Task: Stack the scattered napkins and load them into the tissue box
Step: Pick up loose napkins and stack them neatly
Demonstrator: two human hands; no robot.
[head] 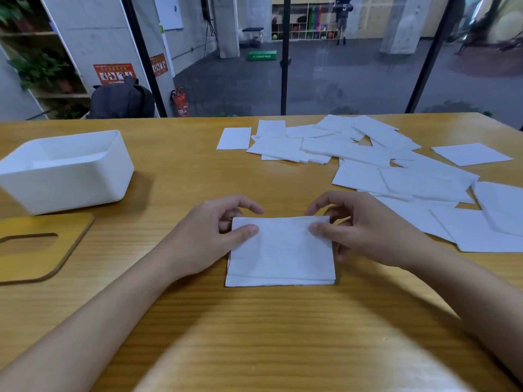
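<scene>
Holding a small stack of napkins (280, 256) by its two far corners, a person's left hand (218, 233) and right hand (359, 230) each pinch it, thumb on top and fingers curled behind the far edge. The stack lies flat on a wooden table (198, 171), near the front edge and between the forearms. Its near edge shows a few layers slightly out of line.

Many more scattered napkins (368, 154) overlap loosely across the far right of the table. The open white tissue box (65, 171) stands at the left, well apart from the stack, with its slotted wooden lid (36, 250) lying flat just in front of it.

The napkins look very light, thin and limp. They would likely slide over each other and crease or tear if tugged. Gripping opposite edges with both hands, pressing the layers together, seems the safest hold.

Beyond the glass wall, a green box (262, 56) on the floor carries white lettering, roughly "FLYSOFTBOX". A red poster (114, 73) has print too small to read.
</scene>
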